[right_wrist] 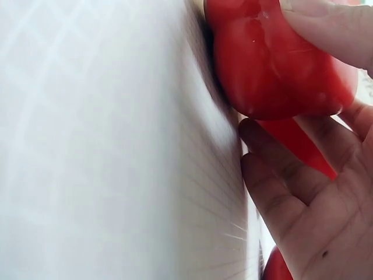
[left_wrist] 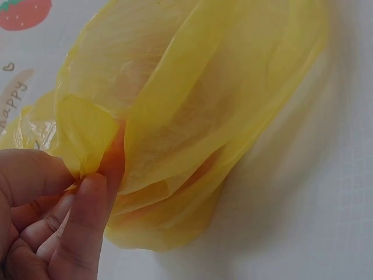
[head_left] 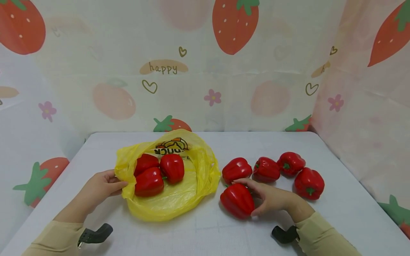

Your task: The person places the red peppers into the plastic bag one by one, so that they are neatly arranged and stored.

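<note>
My left hand [head_left: 104,184] pinches the rim of a yellow plastic bag [head_left: 195,186] between thumb and fingers; the left wrist view shows the bunched film [left_wrist: 87,137] at the fingertips. The bag lies open on the table, with three red bell peppers inside, one of them a glossy pepper [head_left: 172,168] at the right of the group. Right of the bag, my right hand [head_left: 272,197] grips another red bell pepper [head_left: 237,201], thumb on the near side and index finger at the far side. In the right wrist view this pepper [right_wrist: 280,64] sits close to the tabletop.
Behind and right of my right hand lie several more bell peppers, among them one nearest the bag [head_left: 237,169] and one at the far right [head_left: 309,183]. The white table [head_left: 205,234] backs onto a strawberry-print curtain [head_left: 198,42]. Black curved pieces [head_left: 96,233] show at both wrists.
</note>
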The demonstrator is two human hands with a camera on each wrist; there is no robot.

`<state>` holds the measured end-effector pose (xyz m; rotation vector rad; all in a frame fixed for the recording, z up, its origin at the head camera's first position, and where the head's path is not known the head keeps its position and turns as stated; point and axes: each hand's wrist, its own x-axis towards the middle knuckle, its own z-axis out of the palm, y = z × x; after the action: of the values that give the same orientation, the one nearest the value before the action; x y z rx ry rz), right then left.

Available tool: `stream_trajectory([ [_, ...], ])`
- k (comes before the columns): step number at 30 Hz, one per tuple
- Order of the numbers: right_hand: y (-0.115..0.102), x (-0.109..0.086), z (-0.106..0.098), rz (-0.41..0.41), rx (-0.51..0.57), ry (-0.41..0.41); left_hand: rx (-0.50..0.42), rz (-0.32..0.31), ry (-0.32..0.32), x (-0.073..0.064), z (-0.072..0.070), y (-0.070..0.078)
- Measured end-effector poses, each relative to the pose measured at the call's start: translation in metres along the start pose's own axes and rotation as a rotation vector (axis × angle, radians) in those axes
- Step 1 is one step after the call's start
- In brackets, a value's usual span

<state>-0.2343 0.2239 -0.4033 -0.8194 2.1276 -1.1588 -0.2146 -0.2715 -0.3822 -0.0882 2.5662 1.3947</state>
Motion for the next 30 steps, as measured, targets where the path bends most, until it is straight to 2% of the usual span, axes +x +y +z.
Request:
stream_trajectory([
  [5, 0.0010, 0.0018, -0.0001, -0.041, -0.011, 0.006, 0.003, -0.003, 0.000, -0.0001, 0.0002, -0.0003],
  [15, 0.0016, 0.0022, 0.0001, -0.055, 0.017, 0.024, 0.003, -0.002, 0.001, -0.0006, 0.0004, 0.0000],
  [22, 0.0014, 0.0029, 0.0002, -0.110, 0.029, 0.025, 0.013, -0.010, 0.004, -0.0009, 0.0006, -0.0007],
  [30, -0.0050, 0.0006, -0.0037, -0.088, 0.016, 0.058, 0.015, -0.020, 0.007, -0.0016, 0.0006, 0.0004],
])
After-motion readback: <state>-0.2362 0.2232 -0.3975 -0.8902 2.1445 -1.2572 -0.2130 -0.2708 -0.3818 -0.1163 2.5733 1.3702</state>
